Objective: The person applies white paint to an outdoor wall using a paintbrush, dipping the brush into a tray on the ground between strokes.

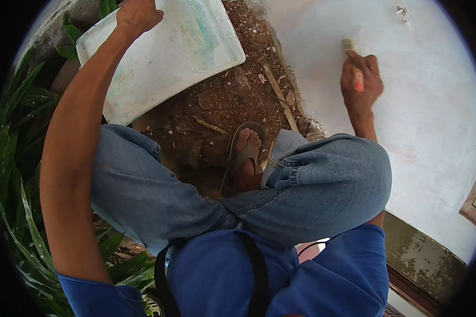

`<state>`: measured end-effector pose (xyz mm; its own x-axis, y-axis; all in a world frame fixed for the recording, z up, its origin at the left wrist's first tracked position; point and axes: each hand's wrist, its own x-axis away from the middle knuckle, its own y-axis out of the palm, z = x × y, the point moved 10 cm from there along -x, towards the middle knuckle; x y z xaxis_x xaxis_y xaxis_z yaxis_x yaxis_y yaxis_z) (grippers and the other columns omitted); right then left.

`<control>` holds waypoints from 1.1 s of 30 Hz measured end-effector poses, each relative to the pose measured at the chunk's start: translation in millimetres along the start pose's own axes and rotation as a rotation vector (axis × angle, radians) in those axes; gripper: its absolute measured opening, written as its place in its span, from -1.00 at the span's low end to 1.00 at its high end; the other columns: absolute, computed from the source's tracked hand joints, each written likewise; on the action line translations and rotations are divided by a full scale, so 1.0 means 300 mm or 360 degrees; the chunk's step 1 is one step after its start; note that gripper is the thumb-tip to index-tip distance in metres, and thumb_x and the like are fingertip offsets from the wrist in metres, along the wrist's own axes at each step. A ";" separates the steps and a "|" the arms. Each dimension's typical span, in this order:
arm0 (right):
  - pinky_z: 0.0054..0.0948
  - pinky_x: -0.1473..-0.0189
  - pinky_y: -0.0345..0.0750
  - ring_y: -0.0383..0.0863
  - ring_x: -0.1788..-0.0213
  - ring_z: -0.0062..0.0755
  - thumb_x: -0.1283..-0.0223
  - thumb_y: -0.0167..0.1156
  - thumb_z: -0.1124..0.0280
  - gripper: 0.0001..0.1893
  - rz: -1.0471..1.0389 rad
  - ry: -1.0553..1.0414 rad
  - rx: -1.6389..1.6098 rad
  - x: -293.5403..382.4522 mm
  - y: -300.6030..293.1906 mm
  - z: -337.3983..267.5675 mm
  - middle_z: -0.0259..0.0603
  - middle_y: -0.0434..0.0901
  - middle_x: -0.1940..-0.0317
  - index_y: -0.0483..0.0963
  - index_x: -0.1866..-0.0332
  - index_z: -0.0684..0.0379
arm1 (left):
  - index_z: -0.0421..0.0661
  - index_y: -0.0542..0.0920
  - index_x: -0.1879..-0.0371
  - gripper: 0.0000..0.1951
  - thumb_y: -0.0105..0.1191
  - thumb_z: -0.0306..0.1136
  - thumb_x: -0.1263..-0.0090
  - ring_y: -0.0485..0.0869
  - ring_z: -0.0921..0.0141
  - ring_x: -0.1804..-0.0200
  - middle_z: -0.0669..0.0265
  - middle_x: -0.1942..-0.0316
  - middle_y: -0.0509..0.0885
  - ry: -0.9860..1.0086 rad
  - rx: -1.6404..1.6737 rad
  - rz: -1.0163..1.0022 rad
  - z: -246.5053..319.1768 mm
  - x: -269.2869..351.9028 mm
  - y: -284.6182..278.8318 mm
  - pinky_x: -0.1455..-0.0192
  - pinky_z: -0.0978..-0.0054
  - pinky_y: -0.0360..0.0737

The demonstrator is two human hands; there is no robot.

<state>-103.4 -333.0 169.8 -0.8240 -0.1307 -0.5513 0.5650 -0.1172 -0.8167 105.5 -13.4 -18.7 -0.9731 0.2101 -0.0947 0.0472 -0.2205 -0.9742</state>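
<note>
A paintbrush with a red-tipped handle is gripped in my right hand, its pale bristles against the whitish painted wall. The wall shows faint pinkish patches. My left hand is closed over the upper edge of a large shallow white tray, which is smeared with green and yellow paint. The tray stands tilted at the upper left, beside my left knee. Part of its top edge lies outside the view.
Brown soil with wood strips and paint flakes lies between tray and wall. My sandalled foot rests there. Leafy plants crowd the left side. A small fixture sticks out of the wall at the upper right.
</note>
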 end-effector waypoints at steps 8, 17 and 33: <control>-0.46 0.40 0.51 0.51 0.27 -0.36 0.07 0.15 0.51 -0.71 -0.0269 -0.0432 0.0541 0.269 0.233 -0.100 -0.30 0.38 0.36 0.52 0.15 0.06 | -0.34 0.43 0.03 -0.42 0.10 -0.29 0.11 0.64 0.13 0.25 0.00 0.38 0.64 -0.0022 -0.0096 0.0069 0.028 0.022 -0.001 0.22 0.24 0.58; -0.31 0.34 0.52 0.47 0.23 -0.22 0.11 0.10 0.47 -0.81 -0.0772 -0.0240 0.0112 0.513 0.634 -0.109 -0.16 0.37 0.34 0.47 0.30 0.21 | -0.20 0.46 0.04 -0.52 0.12 -0.24 -0.04 0.59 0.09 0.10 -0.01 0.20 0.62 -0.0024 0.0009 0.0013 0.002 0.031 -0.027 0.07 0.20 0.53; -0.50 0.43 0.50 0.57 0.45 -0.50 0.06 0.27 0.58 -0.83 0.0282 0.0139 -0.0537 0.109 -0.028 -0.049 -0.24 0.52 0.49 0.57 0.28 0.20 | -0.30 0.51 0.11 -0.51 0.08 -0.26 0.05 0.64 0.16 0.25 0.02 0.38 0.64 -0.0002 -0.0109 0.0117 0.025 0.012 -0.005 0.22 0.26 0.58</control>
<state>-135.8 -321.8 156.2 -0.7236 -0.0339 -0.6894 0.6653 0.2318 -0.7097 100.3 -19.4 -16.0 -0.9666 0.1947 -0.1664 0.1340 -0.1694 -0.9764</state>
